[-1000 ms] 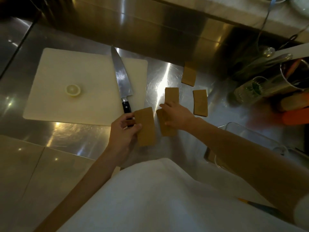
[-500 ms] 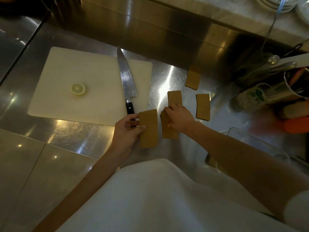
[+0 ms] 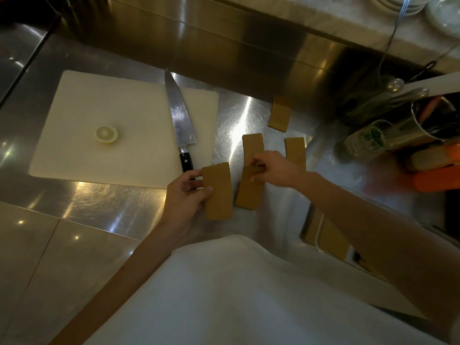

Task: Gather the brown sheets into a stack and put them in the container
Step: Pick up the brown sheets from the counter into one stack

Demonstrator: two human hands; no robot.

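Several brown sheets lie on the steel counter. My left hand [image 3: 187, 192] holds one brown sheet [image 3: 219, 195] by its left edge, just above the counter. My right hand [image 3: 275, 168] pinches the top end of a second sheet [image 3: 249, 192], which rests partly on the counter. A third sheet [image 3: 252, 145] lies right behind my right hand, a fourth [image 3: 295, 151] to its right, and a fifth [image 3: 280, 113] farther back. A clear container [image 3: 321, 235] with brown sheets inside sits at the right, partly hidden by my right forearm.
A white cutting board [image 3: 112, 120] on the left carries a lemon half [image 3: 106, 133] and a large knife [image 3: 179, 120], whose black handle is close to my left hand. Glass jars and a metal utensil holder [image 3: 423, 125] crowd the far right.
My right hand has gone from pressing flat on the second sheet to pinching its upper end and lifting it slightly. My left hand still holds its sheet in about the same place.
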